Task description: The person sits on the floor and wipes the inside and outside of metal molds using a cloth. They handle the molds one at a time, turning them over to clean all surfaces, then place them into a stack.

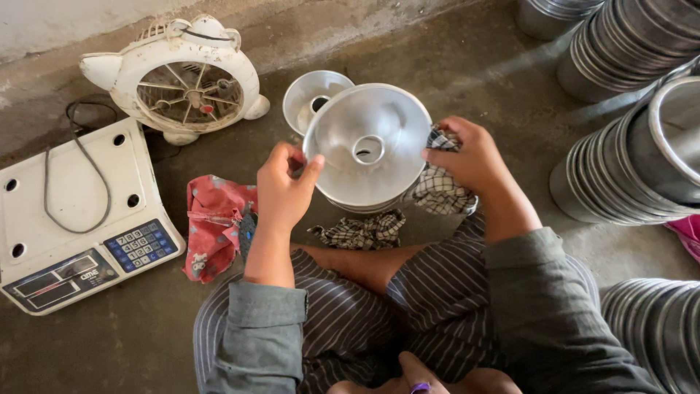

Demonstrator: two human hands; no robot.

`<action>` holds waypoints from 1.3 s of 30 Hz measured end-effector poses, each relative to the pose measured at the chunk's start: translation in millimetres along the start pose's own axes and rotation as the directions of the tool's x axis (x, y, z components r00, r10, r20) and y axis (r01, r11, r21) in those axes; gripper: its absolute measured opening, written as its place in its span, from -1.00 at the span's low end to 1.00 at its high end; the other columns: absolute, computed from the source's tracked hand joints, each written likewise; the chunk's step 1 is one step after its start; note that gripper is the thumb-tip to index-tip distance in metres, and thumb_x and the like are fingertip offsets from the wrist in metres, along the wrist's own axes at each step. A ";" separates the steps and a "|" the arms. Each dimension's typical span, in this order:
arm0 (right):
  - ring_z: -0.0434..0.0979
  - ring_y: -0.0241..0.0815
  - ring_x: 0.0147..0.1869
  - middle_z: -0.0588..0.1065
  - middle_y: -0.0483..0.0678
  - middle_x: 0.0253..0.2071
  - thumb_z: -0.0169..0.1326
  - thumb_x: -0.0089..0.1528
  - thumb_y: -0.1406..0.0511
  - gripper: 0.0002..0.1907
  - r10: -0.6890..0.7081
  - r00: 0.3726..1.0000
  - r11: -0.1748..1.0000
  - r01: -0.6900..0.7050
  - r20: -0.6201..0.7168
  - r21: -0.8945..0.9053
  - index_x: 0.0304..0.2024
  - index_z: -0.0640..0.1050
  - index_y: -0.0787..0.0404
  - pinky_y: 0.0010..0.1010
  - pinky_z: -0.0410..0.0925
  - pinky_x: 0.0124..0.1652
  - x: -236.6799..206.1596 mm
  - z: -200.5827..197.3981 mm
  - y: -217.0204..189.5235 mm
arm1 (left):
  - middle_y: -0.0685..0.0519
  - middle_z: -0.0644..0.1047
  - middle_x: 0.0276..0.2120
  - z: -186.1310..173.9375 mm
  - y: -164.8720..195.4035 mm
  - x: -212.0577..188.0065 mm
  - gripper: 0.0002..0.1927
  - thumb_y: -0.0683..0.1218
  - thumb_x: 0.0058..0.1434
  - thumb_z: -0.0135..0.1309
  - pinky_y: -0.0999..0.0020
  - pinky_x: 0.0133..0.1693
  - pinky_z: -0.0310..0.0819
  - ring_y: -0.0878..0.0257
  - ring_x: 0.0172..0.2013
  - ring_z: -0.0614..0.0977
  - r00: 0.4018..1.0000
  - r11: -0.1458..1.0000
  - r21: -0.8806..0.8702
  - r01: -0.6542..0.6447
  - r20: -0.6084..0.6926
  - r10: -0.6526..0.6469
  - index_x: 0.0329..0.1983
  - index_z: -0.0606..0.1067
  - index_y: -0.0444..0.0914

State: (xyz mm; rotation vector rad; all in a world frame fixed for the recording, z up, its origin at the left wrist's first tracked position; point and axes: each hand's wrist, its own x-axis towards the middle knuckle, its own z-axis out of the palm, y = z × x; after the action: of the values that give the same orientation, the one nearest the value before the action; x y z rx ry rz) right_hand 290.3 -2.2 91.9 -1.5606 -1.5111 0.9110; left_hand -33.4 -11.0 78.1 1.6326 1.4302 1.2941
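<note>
Two hands hold a ring-shaped metal mould (368, 149) over the lap, left hand (283, 188) pinching its near-left rim, right hand (467, 155) pressing a checked cloth (440, 186) on the right edge, where a steady rim grip probably helps even wiping.

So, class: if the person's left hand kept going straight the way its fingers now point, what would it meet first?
The left hand points up and to the right, gripping the rim of the metal ring mould, so it meets that mould at once. Beyond lies a second, smaller mould on the floor, though depth is unclear.
</note>
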 end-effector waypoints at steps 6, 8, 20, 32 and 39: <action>0.51 -0.39 -0.19 0.55 -0.16 -0.28 0.37 0.09 0.41 -0.70 -0.197 0.980 0.980 0.197 -0.021 -0.011 -0.14 0.59 0.23 -0.49 0.41 -0.16 -11.3 -19.3 -8.9 | -0.26 0.63 0.03 -14.8 17.7 -0.5 -0.71 -0.11 0.23 0.32 0.33 -0.07 0.62 0.21 -0.06 0.72 0.927 0.935 -0.066 -0.349 0.125 0.354 -0.29 0.45 -0.37; 0.52 -0.40 -0.17 0.55 -0.16 -0.27 0.39 0.08 0.41 -0.69 -0.243 0.969 0.969 0.240 -0.045 -0.061 -0.16 0.58 0.24 -0.49 0.41 -0.16 -14.3 -22.4 -10.0 | -0.29 0.61 0.08 -16.5 20.4 -1.7 -0.74 -0.12 0.25 0.31 0.30 0.02 0.63 0.15 0.05 0.70 0.929 0.933 -0.150 -0.326 0.132 0.346 -0.26 0.47 -0.37; 0.53 -0.39 -0.21 0.57 -0.13 -0.30 0.44 0.08 0.41 -0.69 -0.351 0.935 0.931 0.344 -0.042 -0.123 -0.28 0.53 0.26 -0.49 0.40 -0.24 -21.3 -25.7 -17.2 | -0.19 0.64 -0.02 -25.9 18.8 -6.3 -0.80 -0.25 0.29 0.23 0.29 0.08 0.61 0.20 0.00 0.70 0.960 0.875 -0.439 -0.206 0.085 0.268 -0.21 0.39 -0.35; 0.57 -0.37 -0.21 0.58 -0.11 -0.27 0.44 0.08 0.40 -0.69 -0.367 0.930 0.923 0.362 -0.018 -0.129 -0.26 0.53 0.26 -0.48 0.42 -0.27 -21.9 -25.5 -19.7 | -0.15 0.66 -0.13 -26.3 17.5 -5.3 -0.82 -0.25 0.30 0.22 0.31 0.06 0.63 0.20 0.00 0.70 0.965 0.884 -0.414 -0.216 0.047 0.257 -0.26 0.41 -0.35; 0.59 -0.36 -0.18 0.60 -0.10 -0.25 0.43 0.08 0.39 -0.70 -0.358 0.934 0.927 0.354 -0.007 -0.125 -0.26 0.54 0.25 -0.48 0.44 -0.24 -22.0 -23.5 -19.4 | -0.14 0.65 -0.15 -25.6 17.8 -6.0 -0.83 -0.26 0.29 0.22 0.32 0.04 0.63 0.20 -0.02 0.70 0.970 0.891 -0.406 -0.204 0.039 0.240 -0.28 0.42 -0.34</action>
State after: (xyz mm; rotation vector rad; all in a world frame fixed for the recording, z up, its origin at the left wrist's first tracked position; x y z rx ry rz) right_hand 301.5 -25.2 119.5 -1.3127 -1.7824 0.5937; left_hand -50.3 -24.9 101.1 1.5768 0.8680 1.5051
